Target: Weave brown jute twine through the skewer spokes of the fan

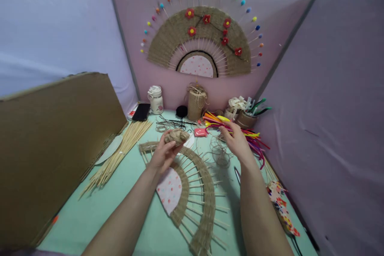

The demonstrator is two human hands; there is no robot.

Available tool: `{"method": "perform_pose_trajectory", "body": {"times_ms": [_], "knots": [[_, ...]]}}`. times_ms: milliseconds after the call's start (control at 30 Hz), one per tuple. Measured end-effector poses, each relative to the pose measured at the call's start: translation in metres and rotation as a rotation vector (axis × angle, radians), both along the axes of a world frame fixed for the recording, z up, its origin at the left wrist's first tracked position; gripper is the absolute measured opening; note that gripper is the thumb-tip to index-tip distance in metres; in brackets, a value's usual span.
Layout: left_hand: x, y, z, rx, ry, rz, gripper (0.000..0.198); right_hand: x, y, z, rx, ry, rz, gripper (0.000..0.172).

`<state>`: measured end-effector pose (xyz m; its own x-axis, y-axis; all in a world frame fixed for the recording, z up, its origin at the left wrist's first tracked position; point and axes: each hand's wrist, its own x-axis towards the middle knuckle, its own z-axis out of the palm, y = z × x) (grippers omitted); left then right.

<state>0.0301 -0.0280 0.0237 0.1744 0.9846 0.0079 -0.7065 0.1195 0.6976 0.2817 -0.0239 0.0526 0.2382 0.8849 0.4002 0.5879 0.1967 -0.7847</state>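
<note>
My left hand (164, 153) is closed around a small wound bundle of brown twine (177, 137), held above the upper left part of a half-made woven fan (210, 192). This fan lies on the table, with bare sticks spreading from a dotted white half-circle (169, 190) and bands of twine woven across them. To the right, my right hand (235, 140) is raised with thumb and forefinger curled close together; what lies between them, if anything, is too small to make out. Below it is a loose tangle of twine (222, 154); bright pipe cleaners (255, 144) lie just behind.
A finished fan (198, 28) with red flowers hangs on the back wall. Thin sticks (120, 152) and a cardboard panel (57, 148) are at the left. Along the back stand a white bottle (156, 100), a twine spool (196, 104) and a tool pot (247, 119). A phone (141, 111) lies nearby.
</note>
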Motion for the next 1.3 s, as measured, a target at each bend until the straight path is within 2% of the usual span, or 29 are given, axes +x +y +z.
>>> {"method": "perform_pose_trajectory", "body": {"times_ms": [133,233,300,400,467,533,600,700,800,867,933,1000,1133,1200,1300], "knots": [[0.006,-0.007,0.002,0.029,-0.007,-0.039,0.050,-0.049,-0.007,0.009,-0.071,0.350,0.421,0.053],[0.006,-0.011,0.005,0.072,-0.025,-0.023,0.049,-0.072,-0.010,0.005,-0.187,0.363,0.625,0.057],[0.003,-0.013,0.007,0.086,-0.017,-0.012,0.047,-0.075,-0.010,0.002,-0.245,0.291,0.652,0.054],[-0.004,-0.015,0.009,0.082,-0.013,0.005,0.045,-0.067,-0.009,0.001,-0.278,0.131,0.652,0.039],[-0.008,-0.018,0.009,0.074,-0.045,0.021,0.044,-0.061,-0.008,0.003,-0.281,0.067,0.680,0.037],[-0.010,-0.021,0.009,0.066,-0.089,0.011,0.043,-0.061,-0.008,0.004,-0.259,0.109,0.678,0.039],[-0.009,-0.024,0.009,0.064,-0.124,-0.027,0.041,-0.068,-0.010,0.004,-0.230,0.242,0.676,0.048],[-0.007,-0.028,0.007,0.077,-0.144,-0.047,0.043,-0.087,-0.016,0.002,-0.278,0.453,0.810,0.062],[-0.010,-0.028,0.005,0.099,-0.129,-0.008,0.047,-0.101,-0.021,0.000,-0.406,0.458,0.956,0.066],[-0.016,-0.026,0.003,0.107,-0.102,0.016,0.047,-0.102,-0.021,-0.001,-0.471,0.363,0.944,0.055],[-0.022,-0.025,0.000,0.117,-0.047,0.019,0.045,-0.098,-0.018,0.000,-0.459,0.292,0.842,0.040],[-0.026,-0.025,-0.003,0.132,0.053,-0.015,0.045,-0.091,-0.013,0.000,-0.396,0.306,0.705,0.035],[-0.021,-0.026,-0.010,0.164,0.286,-0.103,0.047,-0.079,-0.004,0.006,-0.222,0.550,0.511,0.035],[-0.017,-0.026,-0.012,0.153,0.326,-0.100,0.050,-0.074,-0.004,0.012,-0.124,0.691,0.493,0.033],[-0.016,-0.023,-0.012,0.083,0.268,-0.026,0.057,-0.061,-0.007,0.026,0.013,0.866,0.504,0.030]]}}
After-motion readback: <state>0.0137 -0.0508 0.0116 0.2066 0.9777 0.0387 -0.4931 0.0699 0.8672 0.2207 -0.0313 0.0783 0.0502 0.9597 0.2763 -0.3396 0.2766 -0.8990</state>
